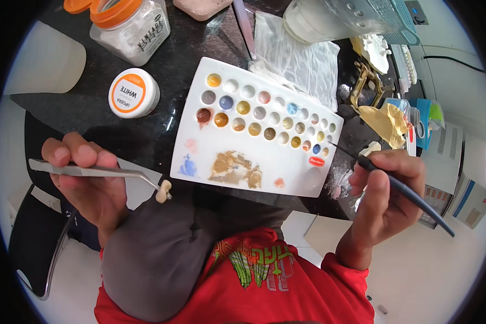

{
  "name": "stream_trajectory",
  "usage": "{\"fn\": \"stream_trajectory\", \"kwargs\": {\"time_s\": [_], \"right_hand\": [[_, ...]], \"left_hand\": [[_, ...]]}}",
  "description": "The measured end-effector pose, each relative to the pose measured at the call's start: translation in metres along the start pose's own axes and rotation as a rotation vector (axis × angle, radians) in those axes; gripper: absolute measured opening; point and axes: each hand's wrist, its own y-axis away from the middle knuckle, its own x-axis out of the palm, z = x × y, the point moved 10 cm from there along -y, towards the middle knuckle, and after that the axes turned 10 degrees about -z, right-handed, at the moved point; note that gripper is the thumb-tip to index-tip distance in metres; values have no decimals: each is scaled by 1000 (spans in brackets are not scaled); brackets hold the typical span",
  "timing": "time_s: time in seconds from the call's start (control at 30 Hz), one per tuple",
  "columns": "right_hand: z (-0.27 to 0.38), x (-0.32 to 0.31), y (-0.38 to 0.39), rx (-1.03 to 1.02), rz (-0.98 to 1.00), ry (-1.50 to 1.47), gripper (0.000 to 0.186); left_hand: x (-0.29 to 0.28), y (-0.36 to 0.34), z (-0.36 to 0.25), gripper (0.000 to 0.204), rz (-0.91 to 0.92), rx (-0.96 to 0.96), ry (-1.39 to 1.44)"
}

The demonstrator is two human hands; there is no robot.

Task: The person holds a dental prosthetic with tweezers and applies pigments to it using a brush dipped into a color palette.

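My left hand [89, 178] is closed round metal tweezers [102, 171] with a bent end. At their tips is a small cream-coloured dental crown [163, 191], held in the air left of the palette's lower edge. My right hand [389, 189] grips a thin paintbrush [402, 187] with a dark handle. Its fine tip comes to the right end of a white palette [297, 181], beside the small wells; whether it touches cannot be made out. Rows of wells hold yellow, brown, blue, grey and white paints. Brown, blue and pink smears [232, 167] mark the flat part.
A white round jar [134, 93] and an orange-lidded clear jar [129, 32] stand on the dark countertop [162, 59]. Behind the palette lie a white tissue [302, 59] and a glass container [318, 21]. Right of it are a brass articulator [366, 86] and a yellow cast [386, 124].
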Motion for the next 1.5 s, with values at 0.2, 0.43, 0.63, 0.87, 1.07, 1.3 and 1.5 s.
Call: {"fn": "stream_trajectory", "kwargs": {"time_s": [0.2,0.43,0.63,0.87,1.07,1.3,1.5], "right_hand": [[-8,9,-1,17,4,48,11],[-11,18,-4,-3,39,79,11],[-3,17,-3,-63,57,152,10],[23,20,-10,-197,13,136,15],[28,56,-27,-258,197,146,16],[39,79,-32,-282,223,208,15],[40,95,-41,-332,189,299,15]], "left_hand": [[-5,0,-2,24,-33,36,-61],[-5,-1,-1,26,-68,52,-77],[-7,0,-3,25,-77,52,-90],[-3,-2,-5,25,-70,100,-217],[-2,-2,-5,24,-64,103,-259],[1,-3,-6,25,-36,102,-287],[1,-3,-7,27,-49,103,-329]]}}
